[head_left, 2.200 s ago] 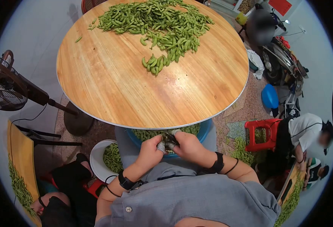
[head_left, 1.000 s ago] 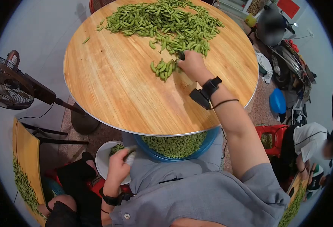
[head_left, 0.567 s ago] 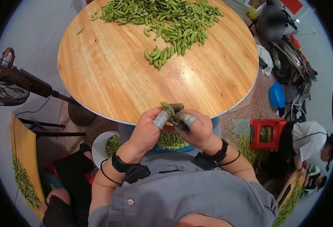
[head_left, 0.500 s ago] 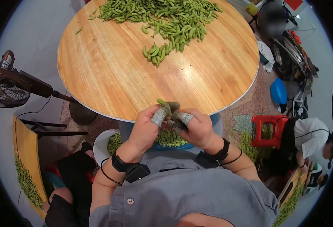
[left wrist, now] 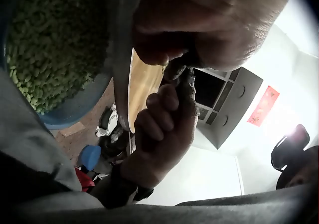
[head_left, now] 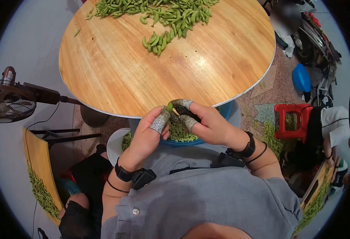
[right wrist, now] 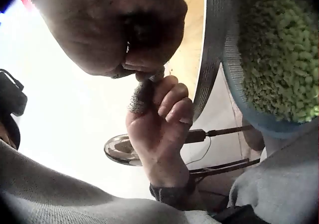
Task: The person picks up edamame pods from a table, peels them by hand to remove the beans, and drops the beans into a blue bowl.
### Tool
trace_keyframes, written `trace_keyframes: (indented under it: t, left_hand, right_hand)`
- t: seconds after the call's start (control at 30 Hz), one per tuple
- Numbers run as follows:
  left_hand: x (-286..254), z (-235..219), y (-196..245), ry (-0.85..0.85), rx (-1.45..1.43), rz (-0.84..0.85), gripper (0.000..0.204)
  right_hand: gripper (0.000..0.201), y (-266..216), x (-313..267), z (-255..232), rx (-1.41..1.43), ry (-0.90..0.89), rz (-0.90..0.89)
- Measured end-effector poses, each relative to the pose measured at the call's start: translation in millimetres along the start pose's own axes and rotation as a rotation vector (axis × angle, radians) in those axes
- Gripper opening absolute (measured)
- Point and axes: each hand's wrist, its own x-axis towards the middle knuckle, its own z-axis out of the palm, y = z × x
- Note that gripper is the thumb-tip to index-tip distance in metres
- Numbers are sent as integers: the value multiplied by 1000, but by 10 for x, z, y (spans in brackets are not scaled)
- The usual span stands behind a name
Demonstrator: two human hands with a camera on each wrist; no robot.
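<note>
Both hands meet over the blue basin, near the table's front edge. The left hand, its thumb wrapped in grey tape, pinches a green edamame pod whose end sticks up between the fingertips. From the other side the right hand pinches at the same pod with its taped thumb and forefinger; most of the pod is hidden. Shelled beans fill the basin on the person's lap. In the left wrist view the right hand meets the left at the fingertips.
Whole pods lie heaped at the far side of the round wooden table. A white bucket with pods stands at left below a fan. At right are a red stool and other people.
The right hand reached to the pods on the table while the left was over the white bucket. Both then came together at the table edge with a pod. The head view has shifted.
</note>
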Motion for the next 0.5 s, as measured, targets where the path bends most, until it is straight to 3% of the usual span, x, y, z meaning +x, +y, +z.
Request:
trace_keyframes:
  t: [0.03, 0.07, 0.1, 0.13, 0.2, 0.27, 0.3, 0.33, 0.37, 0.4, 0.43, 0.5]
  left_hand:
    - [2, 27, 15, -3, 2, -3, 15]
    - [-2, 72, 49, 23, 194, 36, 13]
    - [0, 98, 65, 49, 385, 76, 12]
    - [36, 59, 12, 46, 387, 72, 12]
    - [129, -47, -120, 124, 1209, 722, 20]
    - [121, -53, -151, 112, 1215, 700, 20]
    - [116, -50, -158, 105, 1219, 682, 20]
    - [94, -43, -144, 101, 1220, 679, 20]
    - [59, -35, -110, -12, 466, 295, 15]
    - [39, -40, -87, -111, -288, -92, 13]
    - [38, -69, -91, -180, -469, -151, 16]
    - [79, -78, -146, -138, -321, -121, 15]
  right_hand:
    - [44, 18, -11, -20, 55, -37, 52]
    - [48, 39, -19, -33, 109, -74, 103]
    - [48, 84, -14, -16, 111, -70, 105]
    - [47, 147, 0, 21, 153, -31, 67]
    - [46, 167, 16, 11, 197, 11, 30]
    - [43, 75, 40, -70, 483, -133, 414]
    - [43, 28, 30, -87, 486, -130, 415]
    - [41, -19, 22, -103, 719, -150, 525]
    - [40, -51, 17, -115, 951, -172, 633]
    - [40, -68, 13, -120, 952, -173, 633]
    - [40, -80, 6, -122, 984, -184, 640]
    - [39, -104, -7, -141, 1022, -191, 645]
